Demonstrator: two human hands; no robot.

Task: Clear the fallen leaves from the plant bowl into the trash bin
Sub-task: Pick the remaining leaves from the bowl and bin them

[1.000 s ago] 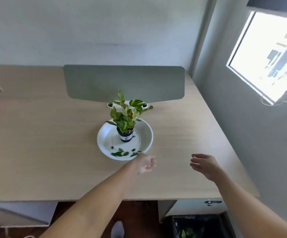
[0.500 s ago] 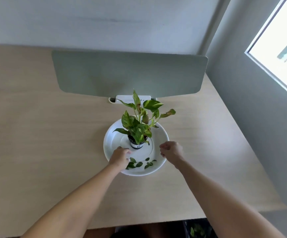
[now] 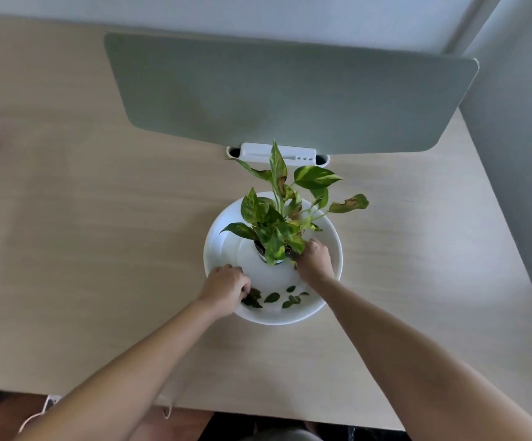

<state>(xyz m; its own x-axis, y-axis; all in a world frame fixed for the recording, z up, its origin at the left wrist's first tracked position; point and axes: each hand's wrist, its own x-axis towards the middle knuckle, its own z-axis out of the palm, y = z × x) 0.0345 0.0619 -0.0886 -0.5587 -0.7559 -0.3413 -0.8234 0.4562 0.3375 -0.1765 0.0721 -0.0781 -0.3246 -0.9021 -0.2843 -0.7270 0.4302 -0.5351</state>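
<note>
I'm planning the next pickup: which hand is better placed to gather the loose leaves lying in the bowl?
The left hand: it is already touching the fallen leaves at the near side of the white bowl. The right hand is farther back, beside the potted plant.

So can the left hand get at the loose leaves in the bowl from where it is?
Probably yes: the left hand is inside the bowl, touching the nearest leaves, with nothing between.

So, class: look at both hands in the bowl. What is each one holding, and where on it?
The left hand is curled onto dark fallen leaves at the white bowl's near-left edge. The right hand is at the plant pot; its grip is hidden.
</note>
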